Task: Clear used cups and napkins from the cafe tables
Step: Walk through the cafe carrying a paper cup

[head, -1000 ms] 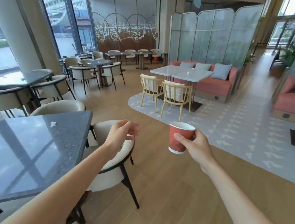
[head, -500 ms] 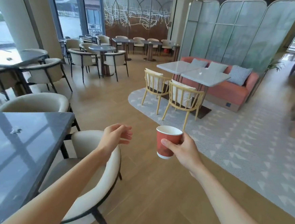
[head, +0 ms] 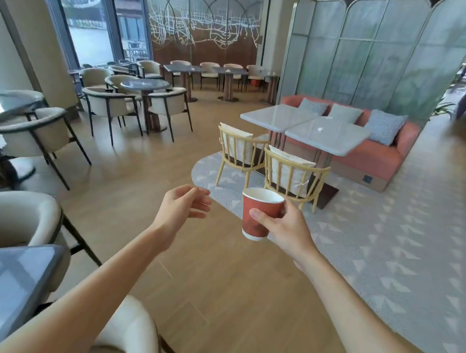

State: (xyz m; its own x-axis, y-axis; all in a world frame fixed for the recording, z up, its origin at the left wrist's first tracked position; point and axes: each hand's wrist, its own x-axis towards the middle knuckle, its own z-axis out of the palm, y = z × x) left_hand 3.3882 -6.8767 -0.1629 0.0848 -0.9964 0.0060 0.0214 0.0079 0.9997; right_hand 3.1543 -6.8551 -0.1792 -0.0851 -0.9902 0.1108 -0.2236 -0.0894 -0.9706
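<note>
Head view: R hand (head: 286,230) grips red cup (head: 259,214) (upright); L hand (head: 180,209) empty, relaxed; yellow chairs (head: 293,175) ahead.

Both arms outstretched; left hand (head: 180,209) loosely curled, right hand (head: 285,227) gripping.

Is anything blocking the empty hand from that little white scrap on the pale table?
Yes. The left hand is far from the scrap on the pale table; two wooden chairs stand between.
</note>
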